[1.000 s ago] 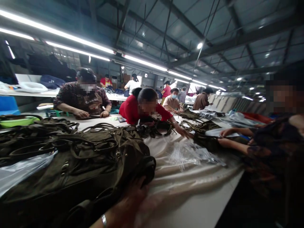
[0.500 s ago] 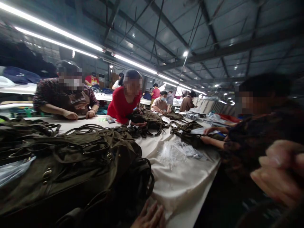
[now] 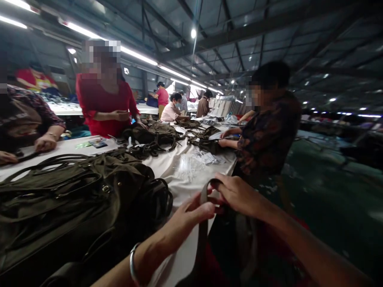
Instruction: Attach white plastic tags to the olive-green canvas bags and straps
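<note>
A dark olive strap (image 3: 203, 233) stands up in a loop in front of me, over the table's near edge. At the top of that loop, my right hand (image 3: 237, 193) is closed on the strap, fingers bent round it. My left hand (image 3: 187, 217), with a silver bangle on the wrist, is closed on the strap's left side, thumb in front. The strap's lower part falls into shadow, and what it joins is too dark to make out. Left of my hands lies a heap of olive fabric bags (image 3: 89, 199) with handles and metal buckles.
The table has a pale, wrinkled cloth (image 3: 164, 163). Clear plastic pieces (image 3: 194, 161) lie beyond my hands, with more olive bags (image 3: 155, 133) farther back. A co-worker in a patterned shirt (image 3: 269, 127) stands at right, another in red (image 3: 104, 99) across the table.
My left hand has risen from the table beside the bags, and my right hand has come inward to meet it at the strap. My view has turned right. The co-worker in red has straightened up.
</note>
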The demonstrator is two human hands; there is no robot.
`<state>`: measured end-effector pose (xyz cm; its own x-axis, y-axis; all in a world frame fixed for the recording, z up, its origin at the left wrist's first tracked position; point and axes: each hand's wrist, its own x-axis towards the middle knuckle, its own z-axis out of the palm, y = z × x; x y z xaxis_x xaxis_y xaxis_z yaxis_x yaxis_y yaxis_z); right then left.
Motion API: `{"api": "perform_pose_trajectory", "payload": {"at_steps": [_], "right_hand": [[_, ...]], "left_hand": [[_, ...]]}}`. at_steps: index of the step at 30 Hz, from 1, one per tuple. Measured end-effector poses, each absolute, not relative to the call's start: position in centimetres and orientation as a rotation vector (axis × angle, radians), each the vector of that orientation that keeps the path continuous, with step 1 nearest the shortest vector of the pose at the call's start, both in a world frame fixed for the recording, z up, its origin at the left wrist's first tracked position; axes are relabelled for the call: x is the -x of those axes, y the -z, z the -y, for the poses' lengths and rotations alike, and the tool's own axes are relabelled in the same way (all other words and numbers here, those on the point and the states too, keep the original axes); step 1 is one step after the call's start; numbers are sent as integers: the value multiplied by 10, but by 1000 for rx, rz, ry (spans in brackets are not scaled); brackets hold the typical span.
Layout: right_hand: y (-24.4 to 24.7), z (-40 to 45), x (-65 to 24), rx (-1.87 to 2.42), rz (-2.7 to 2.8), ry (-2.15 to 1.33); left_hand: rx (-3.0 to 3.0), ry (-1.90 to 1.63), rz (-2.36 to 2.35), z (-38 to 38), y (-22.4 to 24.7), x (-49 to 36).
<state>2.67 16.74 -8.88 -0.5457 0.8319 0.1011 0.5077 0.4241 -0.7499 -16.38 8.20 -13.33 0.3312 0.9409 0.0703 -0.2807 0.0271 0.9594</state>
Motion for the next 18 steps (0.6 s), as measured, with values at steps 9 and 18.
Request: {"api": "perform_pose_trajectory", "payload": {"at_steps": [9, 18], "right_hand": [[154, -166, -115, 974, 2013, -1746], [189, -116, -180, 398, 1435, -1904]], "left_hand": [[-972, -960, -698, -118, 131, 100], [-852, -942, -821, -153, 176, 83]]}}
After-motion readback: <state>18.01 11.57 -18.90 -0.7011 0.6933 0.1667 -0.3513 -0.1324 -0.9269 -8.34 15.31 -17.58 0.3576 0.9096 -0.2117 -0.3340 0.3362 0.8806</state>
